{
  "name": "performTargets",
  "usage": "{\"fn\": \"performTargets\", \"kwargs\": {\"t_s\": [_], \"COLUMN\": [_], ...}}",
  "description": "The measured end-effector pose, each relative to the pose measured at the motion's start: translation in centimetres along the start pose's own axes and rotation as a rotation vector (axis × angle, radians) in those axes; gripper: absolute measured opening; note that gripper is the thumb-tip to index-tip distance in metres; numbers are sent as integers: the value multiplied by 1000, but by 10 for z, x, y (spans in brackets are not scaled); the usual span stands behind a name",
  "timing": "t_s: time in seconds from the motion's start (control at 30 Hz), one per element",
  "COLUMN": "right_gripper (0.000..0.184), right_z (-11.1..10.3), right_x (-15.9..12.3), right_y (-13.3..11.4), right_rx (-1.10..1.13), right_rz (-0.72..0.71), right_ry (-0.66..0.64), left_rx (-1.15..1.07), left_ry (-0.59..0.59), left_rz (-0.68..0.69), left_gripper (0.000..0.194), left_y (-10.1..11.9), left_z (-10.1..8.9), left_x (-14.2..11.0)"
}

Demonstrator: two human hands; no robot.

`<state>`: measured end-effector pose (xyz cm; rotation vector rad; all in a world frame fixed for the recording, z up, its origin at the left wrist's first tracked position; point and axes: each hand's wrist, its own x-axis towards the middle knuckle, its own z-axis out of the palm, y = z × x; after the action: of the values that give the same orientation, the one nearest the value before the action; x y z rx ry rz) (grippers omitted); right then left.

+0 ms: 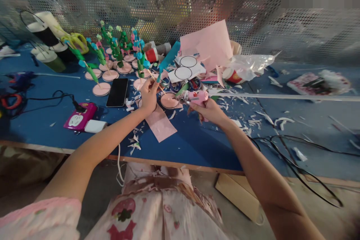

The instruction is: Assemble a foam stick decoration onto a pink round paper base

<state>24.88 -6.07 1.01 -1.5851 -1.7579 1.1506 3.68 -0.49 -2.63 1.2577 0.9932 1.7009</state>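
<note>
My left hand [149, 96] is closed on a thin wooden stick [161, 89], which slants down toward a round pink disc [169, 101]. A teal paper piece [159, 76] shows just above its fingers; whether it is pinched too, I cannot tell. In my right hand [209, 110] is a pink hot glue gun [197, 96], its nozzle pointing left at the disc's edge. The stick's lower end is near the disc's surface; contact is unclear. Beneath my left wrist lies a pink paper strip [161, 124].
Several paper flowers on pink round bases [101, 89] stand behind left. A black phone [117, 92] and a magenta power adapter [81, 116] lie left. Paper scraps [254, 122] and a black cable [281, 150] are at right. A perforated metal panel [168, 3] closes the back.
</note>
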Motion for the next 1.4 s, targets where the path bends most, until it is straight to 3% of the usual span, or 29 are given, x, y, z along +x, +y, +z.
{"fn": "performTargets", "kwargs": {"t_s": [0.4,0.77,1.4], "right_gripper": [29,30,32], "right_z": [7,3,3], "right_x": [2,-5,1], "right_y": [-8,-12,-3], "right_rx": [44,-1,11], "right_rz": [-23,-14,-42], "right_ry": [12,-69,24], "left_rx": [-1,5,-5], "left_ry": [-31,-7,-56], "left_rz": [1,27,23], "left_gripper": [38,40,33], "left_y": [4,2,0], "left_z": [2,2,2], "left_x": [-3,-1,-2]}}
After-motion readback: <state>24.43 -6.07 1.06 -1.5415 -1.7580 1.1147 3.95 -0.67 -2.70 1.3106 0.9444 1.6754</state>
